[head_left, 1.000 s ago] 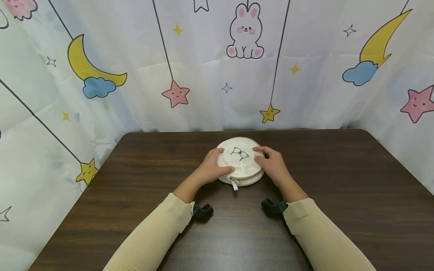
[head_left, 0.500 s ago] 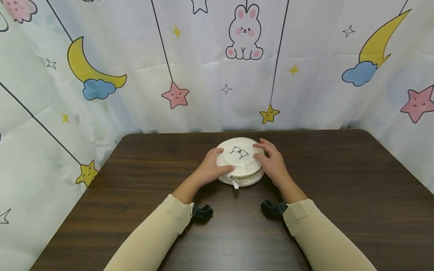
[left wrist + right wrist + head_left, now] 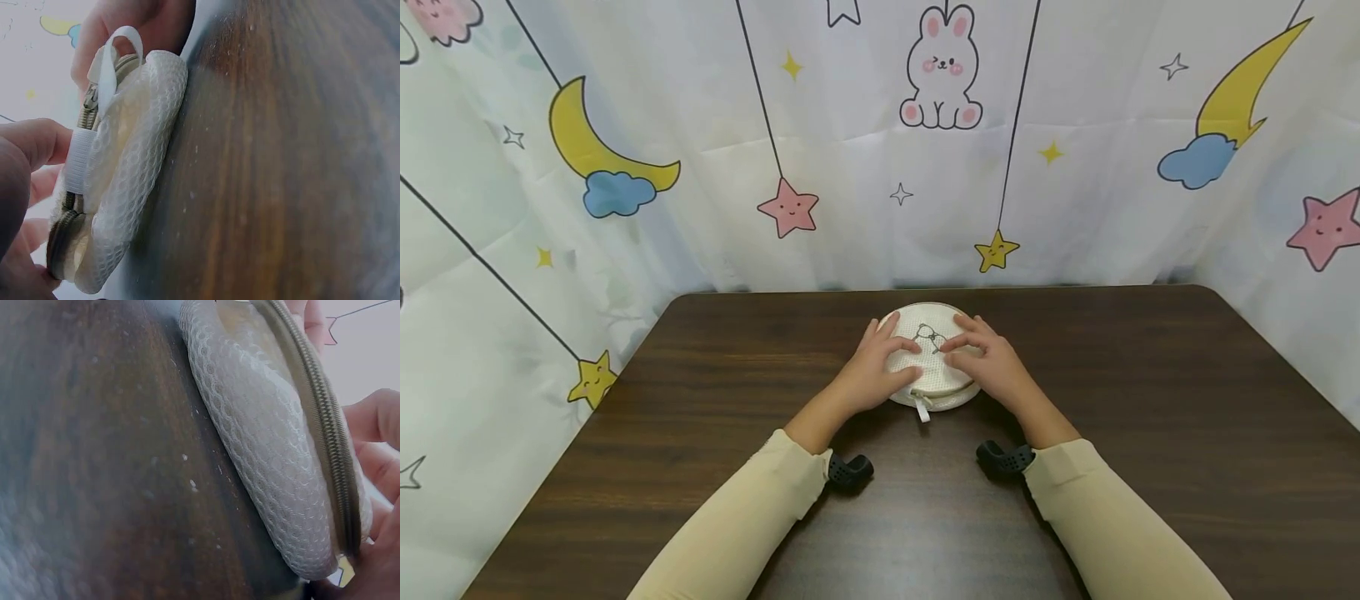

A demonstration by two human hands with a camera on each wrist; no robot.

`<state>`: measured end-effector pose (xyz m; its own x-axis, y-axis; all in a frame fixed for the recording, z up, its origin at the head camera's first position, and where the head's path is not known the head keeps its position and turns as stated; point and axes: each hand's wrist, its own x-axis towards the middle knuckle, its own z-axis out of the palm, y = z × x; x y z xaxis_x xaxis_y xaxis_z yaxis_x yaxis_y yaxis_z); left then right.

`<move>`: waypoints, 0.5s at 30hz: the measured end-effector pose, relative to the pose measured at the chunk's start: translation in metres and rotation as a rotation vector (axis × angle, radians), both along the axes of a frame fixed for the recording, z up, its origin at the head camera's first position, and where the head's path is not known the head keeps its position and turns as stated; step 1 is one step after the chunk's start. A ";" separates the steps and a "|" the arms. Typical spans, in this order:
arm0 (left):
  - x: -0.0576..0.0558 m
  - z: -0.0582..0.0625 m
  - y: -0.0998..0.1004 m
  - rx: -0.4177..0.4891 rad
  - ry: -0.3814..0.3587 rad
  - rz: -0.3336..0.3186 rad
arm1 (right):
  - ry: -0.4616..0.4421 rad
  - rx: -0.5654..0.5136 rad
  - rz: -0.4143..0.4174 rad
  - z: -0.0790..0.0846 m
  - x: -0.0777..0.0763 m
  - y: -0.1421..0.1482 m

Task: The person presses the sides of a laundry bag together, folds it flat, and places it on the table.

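A round white mesh laundry bag (image 3: 934, 382) with a line-drawn figure on its lid lies flat on the dark wooden table (image 3: 1112, 375). My left hand (image 3: 874, 367) rests on the left of the lid, fingers spread and loosely bent. From the right side my right hand (image 3: 988, 362) touches the lid in much the same way. A brass-coloured zipper (image 3: 328, 419) runs round the bag's edge. In the left wrist view, its metal pull (image 3: 91, 97) sits near a white ribbon loop (image 3: 107, 72) and a white fabric tab (image 3: 80, 159). The bag's far side is partly hidden by the fingers.
Behind the table's far edge hangs a white curtain (image 3: 865, 150) printed with moons, stars and a rabbit. Dark wrist devices (image 3: 850, 473) sit at both cuffs, over the tabletop.
Both hands have shifted inward from the bag's sides onto the top of its lid, fingertips now closer together over the printed figure. The bag has stayed almost in place.
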<state>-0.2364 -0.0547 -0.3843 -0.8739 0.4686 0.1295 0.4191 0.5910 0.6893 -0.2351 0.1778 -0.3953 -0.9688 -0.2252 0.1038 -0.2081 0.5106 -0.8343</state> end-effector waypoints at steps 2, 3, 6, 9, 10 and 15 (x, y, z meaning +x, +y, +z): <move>-0.001 -0.001 0.000 -0.025 -0.011 -0.012 | -0.026 0.016 0.007 0.000 0.000 0.000; -0.001 -0.001 0.000 -0.039 -0.017 -0.019 | -0.040 0.024 0.010 0.001 0.000 0.000; -0.001 -0.001 -0.001 -0.077 -0.024 -0.041 | -0.071 0.046 0.020 0.002 -0.001 -0.001; -0.001 0.000 0.000 -0.108 -0.024 -0.063 | -0.079 0.077 0.028 0.003 -0.001 -0.001; -0.001 0.001 0.001 -0.120 -0.029 -0.066 | -0.076 0.089 0.031 0.004 -0.001 -0.001; 0.002 0.004 0.005 -0.238 -0.036 -0.080 | -0.052 0.158 0.060 0.004 -0.002 -0.001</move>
<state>-0.2347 -0.0493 -0.3807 -0.8350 0.5498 -0.0230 0.4485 0.7042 0.5503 -0.2367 0.1767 -0.3911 -0.9563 -0.2920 0.0128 -0.2007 0.6244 -0.7548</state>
